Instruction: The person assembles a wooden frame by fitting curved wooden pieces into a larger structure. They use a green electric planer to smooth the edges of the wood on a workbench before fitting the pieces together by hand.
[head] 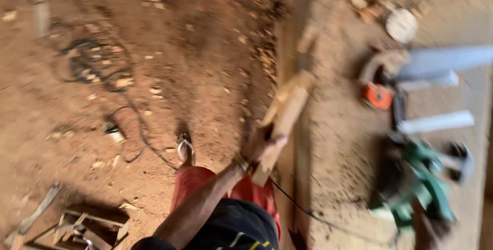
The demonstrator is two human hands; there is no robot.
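My left hand (pixel 262 147) has its fingers clenched around a wood piece (pixel 285 114), held over the dirt floor (pixel 195 65) beside the surface (pixel 339 126). My right hand (pixel 423 227), blurred, touches a green saw (pixel 421 183); grip unclear.

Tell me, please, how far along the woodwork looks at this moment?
Done: wood chips litter the dirt, so some cutting has happened. In hand: the left hand grips a wooden piece; the right hand rests at the green power tool. What remains is unclear; the picture is blurred.
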